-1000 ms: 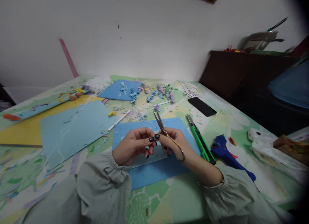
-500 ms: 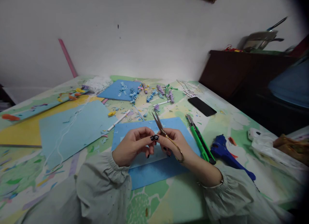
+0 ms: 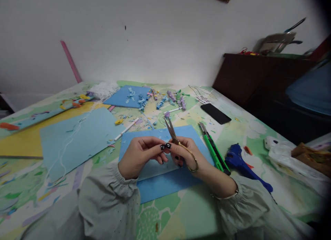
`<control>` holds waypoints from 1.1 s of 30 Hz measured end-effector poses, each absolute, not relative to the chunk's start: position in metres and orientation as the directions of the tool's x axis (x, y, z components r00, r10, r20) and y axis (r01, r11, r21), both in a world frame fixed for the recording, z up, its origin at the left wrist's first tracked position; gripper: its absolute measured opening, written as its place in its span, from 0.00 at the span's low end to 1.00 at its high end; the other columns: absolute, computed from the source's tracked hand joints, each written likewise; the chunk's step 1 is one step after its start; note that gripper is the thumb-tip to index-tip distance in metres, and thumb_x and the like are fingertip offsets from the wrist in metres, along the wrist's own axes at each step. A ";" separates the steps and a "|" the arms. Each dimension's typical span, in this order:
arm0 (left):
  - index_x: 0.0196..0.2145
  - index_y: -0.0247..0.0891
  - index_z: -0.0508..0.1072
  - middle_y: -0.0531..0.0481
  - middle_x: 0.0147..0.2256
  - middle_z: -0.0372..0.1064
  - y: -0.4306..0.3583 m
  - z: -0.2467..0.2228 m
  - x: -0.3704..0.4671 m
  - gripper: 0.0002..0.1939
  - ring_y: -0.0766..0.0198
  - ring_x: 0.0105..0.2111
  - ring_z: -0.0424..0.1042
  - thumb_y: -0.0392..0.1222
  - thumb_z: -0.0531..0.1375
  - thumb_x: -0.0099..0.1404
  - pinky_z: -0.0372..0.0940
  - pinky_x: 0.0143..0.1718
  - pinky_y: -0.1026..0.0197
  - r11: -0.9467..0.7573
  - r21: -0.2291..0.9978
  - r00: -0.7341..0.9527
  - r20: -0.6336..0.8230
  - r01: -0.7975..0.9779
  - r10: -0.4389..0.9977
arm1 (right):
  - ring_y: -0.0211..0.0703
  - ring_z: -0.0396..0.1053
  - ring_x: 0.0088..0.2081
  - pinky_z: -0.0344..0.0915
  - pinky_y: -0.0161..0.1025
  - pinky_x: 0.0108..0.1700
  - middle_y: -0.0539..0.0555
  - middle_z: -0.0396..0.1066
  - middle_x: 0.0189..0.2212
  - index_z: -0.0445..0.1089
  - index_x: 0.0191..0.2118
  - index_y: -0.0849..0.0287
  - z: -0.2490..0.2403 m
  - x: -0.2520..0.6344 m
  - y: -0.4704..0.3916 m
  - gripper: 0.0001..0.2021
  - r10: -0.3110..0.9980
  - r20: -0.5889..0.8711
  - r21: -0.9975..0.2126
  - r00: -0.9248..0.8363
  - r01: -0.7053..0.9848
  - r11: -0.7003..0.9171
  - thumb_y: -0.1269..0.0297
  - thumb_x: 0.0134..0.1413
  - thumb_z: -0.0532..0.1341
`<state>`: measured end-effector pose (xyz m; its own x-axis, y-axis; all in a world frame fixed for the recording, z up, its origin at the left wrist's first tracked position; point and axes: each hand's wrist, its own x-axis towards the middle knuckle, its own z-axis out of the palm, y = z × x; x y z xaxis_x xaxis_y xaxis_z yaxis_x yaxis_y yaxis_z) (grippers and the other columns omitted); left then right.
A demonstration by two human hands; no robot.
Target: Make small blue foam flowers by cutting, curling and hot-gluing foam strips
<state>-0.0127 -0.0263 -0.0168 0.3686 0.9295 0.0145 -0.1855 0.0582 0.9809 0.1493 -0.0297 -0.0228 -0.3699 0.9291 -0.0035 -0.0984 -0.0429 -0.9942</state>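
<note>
Gold-handled scissors [image 3: 171,129] rest in my right hand [image 3: 187,151], blades parted and pointing up and away, the handle loops lying over the back of the thumb. My left hand [image 3: 143,153] has its thumb and index finger pinched together beside my right thumb; whatever is between those fingertips is too small to make out. Both hands are over a blue sheet [image 3: 160,191] with a paler blue piece [image 3: 155,172] on it. A green utility knife [image 3: 216,152] lies to the right of the hands.
A blue glue gun [image 3: 245,167] and a black phone [image 3: 216,113] lie on the right. Curled foam pieces [image 3: 161,102] and a white stick [image 3: 126,129] are farther back. A light blue sheet [image 3: 82,140] with white string lies left, near white shredded material [image 3: 104,90].
My left and right fingertips have drawn slightly apart. The scissors are tilted a little differently, and the camera view has shifted slightly.
</note>
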 end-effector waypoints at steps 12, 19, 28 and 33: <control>0.27 0.32 0.75 0.48 0.21 0.71 -0.026 -0.017 -0.015 0.05 0.68 0.19 0.70 0.38 0.62 0.54 0.65 0.19 0.69 0.049 0.981 0.400 0.030 -0.186 0.916 | 0.28 0.50 0.14 0.47 0.29 0.16 0.44 0.56 0.14 0.63 0.26 0.61 -0.030 0.151 -0.028 0.11 0.873 -0.040 -0.968 -0.486 -0.197 -0.154 0.58 0.50 0.59; 0.29 0.31 0.73 0.49 0.22 0.72 -0.024 -0.019 -0.015 0.06 0.68 0.19 0.70 0.38 0.63 0.54 0.65 0.19 0.69 0.061 0.974 0.423 0.037 -0.216 0.905 | 0.28 0.50 0.13 0.47 0.28 0.14 0.43 0.56 0.13 0.63 0.26 0.61 -0.030 0.151 -0.028 0.12 0.865 -0.059 -0.959 -0.499 -0.211 -0.188 0.58 0.49 0.60; 0.29 0.31 0.73 0.50 0.19 0.71 -0.024 -0.020 -0.016 0.06 0.69 0.19 0.70 0.38 0.63 0.54 0.65 0.18 0.70 0.066 0.968 0.432 0.047 -0.243 0.901 | 0.27 0.50 0.14 0.47 0.29 0.15 0.46 0.60 0.17 0.65 0.27 0.62 -0.033 0.151 -0.028 0.12 0.830 -0.034 -0.954 -0.556 -0.229 -0.193 0.59 0.53 0.56; 0.29 0.31 0.73 0.50 0.21 0.72 -0.024 -0.020 -0.015 0.06 0.68 0.19 0.71 0.38 0.63 0.54 0.65 0.18 0.70 0.068 0.965 0.438 0.052 -0.255 0.898 | 0.28 0.50 0.13 0.48 0.29 0.14 0.45 0.58 0.16 0.65 0.26 0.63 -0.032 0.151 -0.028 0.13 0.813 -0.032 -0.950 -0.581 -0.236 -0.206 0.58 0.54 0.55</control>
<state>-0.0151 -0.0236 -0.0204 0.4375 0.8977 0.0520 -0.2546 0.0682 0.9646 0.1514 -0.0280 -0.0320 -0.5814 0.8129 -0.0321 -0.2358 -0.2062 -0.9497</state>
